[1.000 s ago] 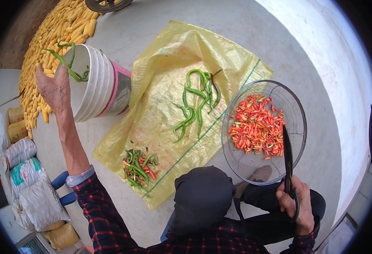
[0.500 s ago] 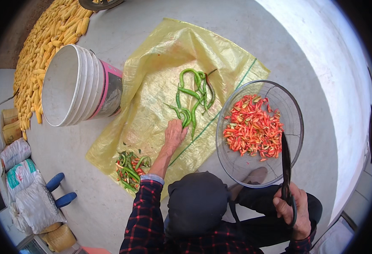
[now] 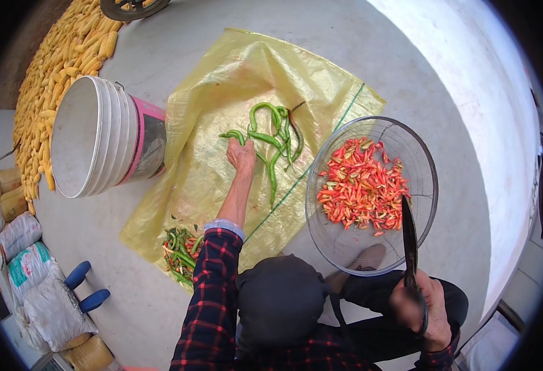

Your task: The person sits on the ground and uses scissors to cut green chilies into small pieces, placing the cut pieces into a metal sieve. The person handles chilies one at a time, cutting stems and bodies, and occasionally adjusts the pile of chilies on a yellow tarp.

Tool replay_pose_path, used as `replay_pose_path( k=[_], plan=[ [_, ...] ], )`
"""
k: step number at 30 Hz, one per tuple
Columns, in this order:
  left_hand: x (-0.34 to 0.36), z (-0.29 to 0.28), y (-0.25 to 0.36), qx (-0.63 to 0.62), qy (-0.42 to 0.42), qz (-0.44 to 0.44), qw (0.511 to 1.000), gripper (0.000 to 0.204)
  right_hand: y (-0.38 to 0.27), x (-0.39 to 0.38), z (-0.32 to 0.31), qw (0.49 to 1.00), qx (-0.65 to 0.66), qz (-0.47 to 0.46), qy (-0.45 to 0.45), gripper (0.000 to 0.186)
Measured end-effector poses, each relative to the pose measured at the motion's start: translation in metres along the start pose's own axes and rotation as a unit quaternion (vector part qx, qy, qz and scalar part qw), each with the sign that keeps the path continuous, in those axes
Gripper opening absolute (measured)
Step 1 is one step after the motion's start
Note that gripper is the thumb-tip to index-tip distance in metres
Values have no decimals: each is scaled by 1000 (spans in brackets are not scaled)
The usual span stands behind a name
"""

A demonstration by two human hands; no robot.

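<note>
My left hand (image 3: 242, 156) is closed on a green chili pepper (image 3: 232, 134), perhaps more than one, just above the yellow woven sheet (image 3: 188, 176). Right beside it lie several long green chili peppers (image 3: 276, 127), one of them dark. In my right hand (image 3: 432, 312) is a pair of dark scissors (image 3: 410, 238), its blades pointing away from me over the near right rim of a round wire basket (image 3: 436, 191). Cut red chili pieces (image 3: 361, 185) are heaped inside that basket. A small pile of green and red peppers with scraps (image 3: 182, 252) lies at the sheet's near left corner.
A white and pink bucket (image 3: 92, 139) lies on its side left of the sheet. Beyond it spreads a heap of corn cobs (image 3: 61, 74), near a wheel (image 3: 134, 7). Stuffed sacks (image 3: 52, 300) and blue slippers (image 3: 86, 287) are at lower left. My shoe (image 3: 369, 258) is by the basket.
My left hand has moved away and to the left, carrying green pepper from the near side of the group. The scissors stay in my right hand by the basket. The whole view has shifted slightly.
</note>
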State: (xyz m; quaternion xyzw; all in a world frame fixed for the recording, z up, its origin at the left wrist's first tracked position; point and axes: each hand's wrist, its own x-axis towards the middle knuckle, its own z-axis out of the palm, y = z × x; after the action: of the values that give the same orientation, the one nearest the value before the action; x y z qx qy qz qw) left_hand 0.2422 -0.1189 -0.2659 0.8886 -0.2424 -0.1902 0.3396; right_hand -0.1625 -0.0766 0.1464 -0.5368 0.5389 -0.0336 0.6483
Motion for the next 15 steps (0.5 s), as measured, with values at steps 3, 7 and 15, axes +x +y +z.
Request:
replay_pose_path(
  k=[3, 7, 15],
  plan=[
    [-28, 25, 53, 6, 12, -62, 998, 53, 8, 0, -3, 1000, 6, 9, 12, 17],
    [-36, 28, 90, 122, -15, -150, 981, 83, 6, 1, -2, 1000, -6, -1, 9, 17],
    [-35, 6, 68, 7, -73, -157, 985, 32, 4, 0, -5, 998, -56, -31, 12, 18]
  ],
)
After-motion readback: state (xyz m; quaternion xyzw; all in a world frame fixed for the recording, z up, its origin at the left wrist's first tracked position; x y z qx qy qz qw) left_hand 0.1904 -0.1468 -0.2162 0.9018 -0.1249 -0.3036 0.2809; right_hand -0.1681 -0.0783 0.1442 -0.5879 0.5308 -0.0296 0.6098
